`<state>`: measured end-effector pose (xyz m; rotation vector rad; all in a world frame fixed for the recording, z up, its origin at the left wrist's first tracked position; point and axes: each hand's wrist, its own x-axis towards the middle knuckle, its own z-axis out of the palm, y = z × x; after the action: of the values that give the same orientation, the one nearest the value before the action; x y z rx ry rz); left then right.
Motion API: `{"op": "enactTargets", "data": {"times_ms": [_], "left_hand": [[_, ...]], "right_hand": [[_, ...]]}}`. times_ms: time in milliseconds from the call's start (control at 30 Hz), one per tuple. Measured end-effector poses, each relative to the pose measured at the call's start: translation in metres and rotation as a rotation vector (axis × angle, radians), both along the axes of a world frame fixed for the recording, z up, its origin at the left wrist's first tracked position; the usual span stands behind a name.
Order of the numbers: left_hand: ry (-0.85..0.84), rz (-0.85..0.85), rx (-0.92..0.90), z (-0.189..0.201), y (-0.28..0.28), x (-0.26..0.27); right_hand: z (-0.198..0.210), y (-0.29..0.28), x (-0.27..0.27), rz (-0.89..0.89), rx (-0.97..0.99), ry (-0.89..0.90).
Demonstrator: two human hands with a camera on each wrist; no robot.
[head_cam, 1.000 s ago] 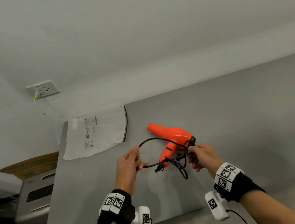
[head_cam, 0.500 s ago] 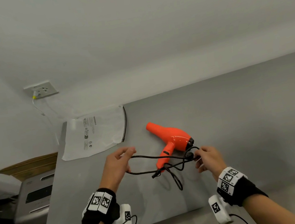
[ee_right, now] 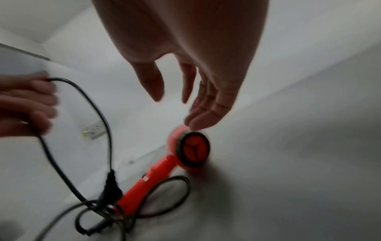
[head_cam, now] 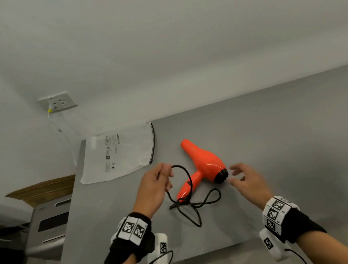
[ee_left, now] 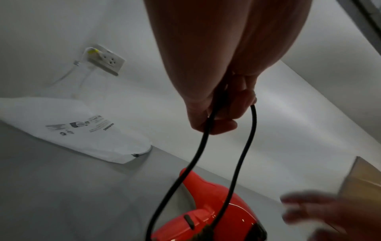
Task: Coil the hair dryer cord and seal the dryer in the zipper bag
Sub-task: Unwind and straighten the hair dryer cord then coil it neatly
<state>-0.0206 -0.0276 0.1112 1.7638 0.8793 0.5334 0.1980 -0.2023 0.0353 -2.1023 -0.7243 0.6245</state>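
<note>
An orange hair dryer (head_cam: 204,163) (ee_left: 214,210) (ee_right: 189,150) lies on the grey table (head_cam: 287,146), nozzle pointing away to the left. Its black cord (head_cam: 192,203) (ee_left: 243,154) (ee_right: 90,117) trails in loose loops off the handle end. My left hand (head_cam: 156,183) (ee_left: 214,104) grips one loop of the cord above the table, left of the dryer. My right hand (head_cam: 244,180) (ee_right: 185,91) hovers with fingers spread just right of the dryer's black rear grille, holding nothing. The white zipper bag (head_cam: 118,153) (ee_left: 68,124) lies flat at the table's far left corner.
A wall socket (head_cam: 57,102) with a white cable plugged in sits on the wall above the bag. A grey appliance (head_cam: 47,226) and a brown cardboard box (head_cam: 43,189) stand past the table's left edge. The table stretches bare to the right of the dryer.
My right hand has let go of the cord and opened; the loops it held dropped onto the table. My left hand still holds a loop, now raised nearer the dryer.
</note>
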Motion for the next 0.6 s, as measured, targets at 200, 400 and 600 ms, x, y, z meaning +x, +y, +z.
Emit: {"op": "enactTargets", "data": {"times_ms": [200,400,600], "left_hand": [[-0.085,-0.210,0.053,0.006,-0.020,0.025],[-0.111,-0.150,-0.012,-0.027,-0.011,0.029],[0.306,-0.366,-0.019,-0.096,-0.044,0.018]], "right_hand": [[0.069,0.035,-0.040,0.500,0.336,-0.113],[0.091,0.049,-0.034,0.390,0.300,0.081],[0.125,0.069,0.009,0.208,0.417,0.241]]}}
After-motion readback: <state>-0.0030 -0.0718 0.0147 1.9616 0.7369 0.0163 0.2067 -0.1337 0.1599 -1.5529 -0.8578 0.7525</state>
